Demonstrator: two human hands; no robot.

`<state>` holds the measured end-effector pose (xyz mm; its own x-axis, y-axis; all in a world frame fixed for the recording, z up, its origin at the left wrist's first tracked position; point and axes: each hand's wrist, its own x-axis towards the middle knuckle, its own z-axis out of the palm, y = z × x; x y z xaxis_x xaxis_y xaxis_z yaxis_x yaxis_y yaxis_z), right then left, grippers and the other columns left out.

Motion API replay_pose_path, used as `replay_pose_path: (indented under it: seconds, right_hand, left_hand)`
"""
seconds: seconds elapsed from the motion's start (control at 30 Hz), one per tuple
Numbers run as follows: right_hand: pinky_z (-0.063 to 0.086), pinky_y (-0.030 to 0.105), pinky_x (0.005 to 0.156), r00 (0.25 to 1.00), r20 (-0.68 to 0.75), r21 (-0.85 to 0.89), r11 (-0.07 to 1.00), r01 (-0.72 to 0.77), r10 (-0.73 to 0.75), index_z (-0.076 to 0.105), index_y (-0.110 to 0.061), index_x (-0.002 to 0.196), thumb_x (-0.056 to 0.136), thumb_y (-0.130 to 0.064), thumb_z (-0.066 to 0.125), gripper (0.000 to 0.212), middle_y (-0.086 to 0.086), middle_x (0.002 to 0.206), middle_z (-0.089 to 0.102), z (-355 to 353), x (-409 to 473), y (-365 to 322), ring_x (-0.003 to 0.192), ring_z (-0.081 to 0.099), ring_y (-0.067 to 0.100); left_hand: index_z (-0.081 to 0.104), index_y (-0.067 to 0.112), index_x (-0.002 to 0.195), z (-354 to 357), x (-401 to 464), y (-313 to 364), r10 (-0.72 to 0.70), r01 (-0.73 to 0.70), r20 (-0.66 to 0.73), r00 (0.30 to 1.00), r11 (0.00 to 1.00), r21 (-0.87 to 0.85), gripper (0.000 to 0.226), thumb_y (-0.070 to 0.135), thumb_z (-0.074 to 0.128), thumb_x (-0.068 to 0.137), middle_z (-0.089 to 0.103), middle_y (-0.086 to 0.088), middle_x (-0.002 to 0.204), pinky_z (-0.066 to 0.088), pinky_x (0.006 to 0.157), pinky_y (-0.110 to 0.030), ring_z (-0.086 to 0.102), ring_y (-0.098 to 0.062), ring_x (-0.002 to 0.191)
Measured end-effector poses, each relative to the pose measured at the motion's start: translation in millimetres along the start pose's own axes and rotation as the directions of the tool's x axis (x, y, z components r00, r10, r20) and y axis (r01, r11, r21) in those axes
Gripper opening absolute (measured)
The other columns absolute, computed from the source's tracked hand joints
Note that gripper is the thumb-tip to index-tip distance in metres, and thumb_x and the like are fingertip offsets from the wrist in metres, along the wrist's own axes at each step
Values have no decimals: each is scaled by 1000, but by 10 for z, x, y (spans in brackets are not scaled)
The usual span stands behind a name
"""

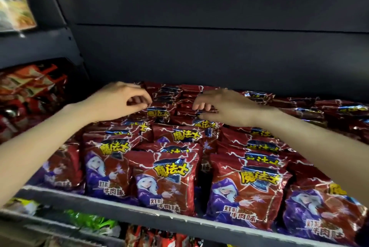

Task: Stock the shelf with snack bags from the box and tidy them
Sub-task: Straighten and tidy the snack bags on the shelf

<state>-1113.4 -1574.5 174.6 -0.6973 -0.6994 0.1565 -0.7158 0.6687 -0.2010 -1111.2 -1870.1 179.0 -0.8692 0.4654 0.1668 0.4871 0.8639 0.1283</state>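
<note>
**Printed words on the red snack bags**

The glossy red foil snack bags (pixel 165 182), standing in rows behind the grey metal shelf lip (pixel 111 204), each carry "魔法士" in big yellow characters near the top. Lower on the front bags, just above that lip, white characters read "牛肉味". A smaller line above it is too blurred to read.

2 bare forearms enter from the lower corners and converge toward the centre, both hands palm down. Left hand (pixel 119 99): wrist bent slightly, fingers curled inward, thumb and fingertips drawn close together at its right edge. Right hand (pixel 223 106): fingers curled downward, thumb extended along the underside toward the left hand, the 2 hands near but apart.
</note>
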Motion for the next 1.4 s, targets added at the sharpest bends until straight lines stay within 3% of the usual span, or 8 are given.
replay_pose_path:
  seconds: [0.2, 0.3, 0.43, 0.57, 0.73, 0.93, 1.23, 1.4]
  right_hand:
    - [39, 26, 76, 988, 153, -250, 968, 16, 23, 44, -30, 130, 95, -36, 52, 37, -4, 116, 60, 297, 405, -216, 95, 56, 12]
    - [38, 25, 70, 966, 242, -266, 964, -21, 88, 42, -31, 129, 91, -39, 59, 43, -6, 116, 61, 237, 490, -250, 82, 51, 8]
    - [40, 28, 65, 939, 308, -265, 962, -69, 152, 45, -26, 122, 85, -36, 67, 45, -8, 110, 59, 196, 532, -312, 81, 54, 10]
    - [48, 31, 73, 941, 289, -255, 962, -101, 175, 52, -25, 118, 86, -30, 66, 36, -6, 103, 62, 241, 554, -276, 90, 58, 14]
    - [44, 29, 72, 949, 252, -187, 972, -142, 187, 52, -28, 116, 86, -34, 65, 33, -10, 100, 59, 229, 475, -222, 86, 54, 10]
    - [48, 28, 81, 954, 222, -124, 977, -175, 199, 50, -34, 121, 85, -40, 66, 40, -13, 105, 59, 214, 363, -180, 92, 59, 9]
    - [51, 34, 78, 940, 275, -142, 975, -169, 203, 43, -34, 120, 84, -38, 67, 43, -9, 102, 60, 247, 394, -190, 83, 64, 17]
    - [38, 26, 66, 948, 252, -150, 976, -159, 193, 48, -33, 120, 87, -30, 66, 38, -10, 93, 54, 227, 376, -151, 78, 51, 7]
  left_hand:
    - [61, 34, 116, 154, -26, -331, 28, -35, 236, 971, 999, 25, 30, 43, 57, 88, 60, 16, 115, 48, 91, -29, 58, -1, 97]
    - [61, 33, 117, 148, 63, -380, 73, -80, 278, 958, 997, 14, 26, 36, 54, 92, 61, 15, 119, 49, 90, -32, 60, -1, 97]
    - [63, 30, 114, 118, 114, -449, 57, -43, 356, 933, 998, -49, 32, 37, 66, 83, 59, 19, 109, 52, 84, -28, 58, 5, 90]
    - [64, 29, 112, 147, 160, -462, 59, -46, 351, 935, 998, -44, 33, 38, 69, 81, 65, 16, 103, 52, 80, -23, 58, 6, 85]
    - [68, 25, 106, 250, 185, -375, 136, -134, 224, 965, 991, -26, 21, 29, 66, 85, 69, 12, 96, 44, 66, -4, 58, 8, 76]
    - [66, 22, 102, 454, 104, -305, 171, -168, 17, 985, 978, -122, 17, 27, 66, 86, 69, 10, 99, 53, 78, -28, 63, -3, 84]
    - [53, 25, 129, 322, 217, -280, 109, -151, 331, 937, 983, 103, 49, 22, 70, 83, 58, 6, 128, 46, 96, -28, 57, -10, 112]
    - [55, 21, 128, 352, 236, -181, 180, -206, 238, 954, 975, 88, 43, 27, 65, 87, 57, 5, 130, 43, 96, -28, 55, -14, 116]
